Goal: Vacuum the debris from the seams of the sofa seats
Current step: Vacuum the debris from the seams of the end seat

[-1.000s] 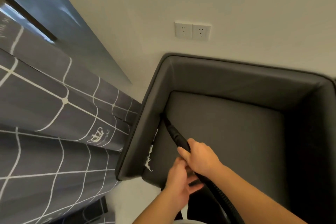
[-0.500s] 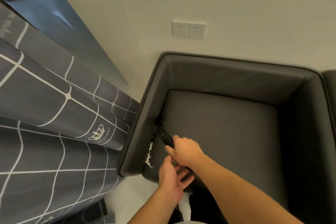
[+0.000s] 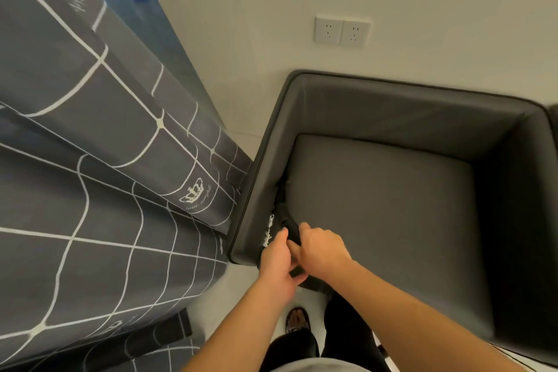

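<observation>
Now I count one vacuum nozzle (image 3: 285, 220), wedged in the sofa seat (image 3: 377, 214) left seam (image 3: 279, 190); two hands: right hand (image 3: 323, 251) fingers curl around it; left hand (image 3: 276, 263) fingers grip too.

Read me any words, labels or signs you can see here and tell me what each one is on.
"love simple", under a white crown emblem on the dark grid-patterned curtain.
White cursive script higher up on the same curtain: too blurred to read.
White marks in the sofa seam by the armrest: not legible, may not be text.
Wall sockets: no readable text.
</observation>
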Demonstrator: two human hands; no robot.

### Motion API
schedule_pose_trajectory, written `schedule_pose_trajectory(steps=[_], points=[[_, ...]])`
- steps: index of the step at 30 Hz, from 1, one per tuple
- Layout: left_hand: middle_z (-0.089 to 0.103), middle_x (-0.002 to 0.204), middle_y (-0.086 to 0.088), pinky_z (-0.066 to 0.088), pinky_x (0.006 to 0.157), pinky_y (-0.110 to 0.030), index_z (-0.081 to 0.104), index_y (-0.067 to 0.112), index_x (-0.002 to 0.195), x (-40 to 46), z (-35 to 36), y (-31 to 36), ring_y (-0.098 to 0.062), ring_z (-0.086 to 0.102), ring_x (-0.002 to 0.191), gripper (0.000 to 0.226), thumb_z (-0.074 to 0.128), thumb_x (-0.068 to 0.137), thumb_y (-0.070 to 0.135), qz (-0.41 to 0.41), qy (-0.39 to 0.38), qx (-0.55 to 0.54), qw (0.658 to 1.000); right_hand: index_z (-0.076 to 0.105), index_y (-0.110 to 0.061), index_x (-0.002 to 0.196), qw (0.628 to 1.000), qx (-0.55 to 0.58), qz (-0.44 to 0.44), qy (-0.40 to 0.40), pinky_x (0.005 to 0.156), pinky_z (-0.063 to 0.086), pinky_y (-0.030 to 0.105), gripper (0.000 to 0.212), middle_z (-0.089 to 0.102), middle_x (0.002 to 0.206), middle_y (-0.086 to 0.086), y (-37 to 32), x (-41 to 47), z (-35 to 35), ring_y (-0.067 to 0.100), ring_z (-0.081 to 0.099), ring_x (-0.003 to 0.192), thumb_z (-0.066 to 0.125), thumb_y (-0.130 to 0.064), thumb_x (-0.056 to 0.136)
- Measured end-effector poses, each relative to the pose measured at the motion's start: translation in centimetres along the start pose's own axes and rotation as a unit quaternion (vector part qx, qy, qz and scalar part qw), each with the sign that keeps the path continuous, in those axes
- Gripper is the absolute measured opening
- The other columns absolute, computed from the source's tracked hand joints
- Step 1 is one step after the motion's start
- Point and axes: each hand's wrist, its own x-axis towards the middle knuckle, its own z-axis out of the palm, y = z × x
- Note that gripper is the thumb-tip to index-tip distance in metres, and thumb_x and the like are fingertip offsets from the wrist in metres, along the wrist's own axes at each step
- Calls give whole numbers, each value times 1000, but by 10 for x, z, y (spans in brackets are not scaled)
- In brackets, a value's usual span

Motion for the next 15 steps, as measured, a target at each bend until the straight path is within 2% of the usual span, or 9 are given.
schedule_pose_trajectory(steps=[3, 6, 10, 13, 15], points=[[71, 96, -15, 56, 76, -41, 65, 7, 102, 4, -11, 6, -31, 68, 85, 21, 58, 102, 27, 13, 0, 13, 1000, 37, -15, 101, 1000, 1, -22, -8, 69, 37, 37, 33, 69, 109, 14, -17, -25, 4, 37, 66, 98, 37, -47, 105], [72, 107, -20, 55, 90, -44, 65, 0, 110, 8, -18, -6, -35, 69, 100, 21, 59, 101, 18, 44, 23, 53, 997, 46, -12, 114, 999, 10, -30, -6, 70, 36, 38, 32, 68, 111, 12, -24, -48, 11, 37, 65, 100, 39, -42, 104], [73, 105, -14, 57, 92, -48, 62, 14, 103, 4, -15, -25, -31, 70, 99, 14, 56, 104, 26, 69, 11, 81, 994, 44, -16, 109, 999, 40, -17, -12, 70, 36, 36, 20, 69, 110, 11, -12, -49, 14, 37, 66, 100, 42, -35, 102], [71, 109, -14, 58, 92, -52, 61, 16, 105, 17, 4, -21, -31, 69, 101, 13, 57, 102, 28, 80, 6, 119, 990, 48, -13, 112, 998, 66, 10, -15, 68, 38, 35, 23, 69, 107, 12, 6, -26, 12, 37, 66, 96, 47, -32, 99], [70, 111, -14, 59, 88, -51, 59, 19, 99, 30, 17, -13, -32, 68, 101, 10, 58, 101, 28, 83, 6, 130, 988, 49, -12, 112, 996, 76, 35, -17, 68, 40, 35, 23, 69, 106, 11, 13, -7, 11, 37, 66, 96, 53, -27, 95]])
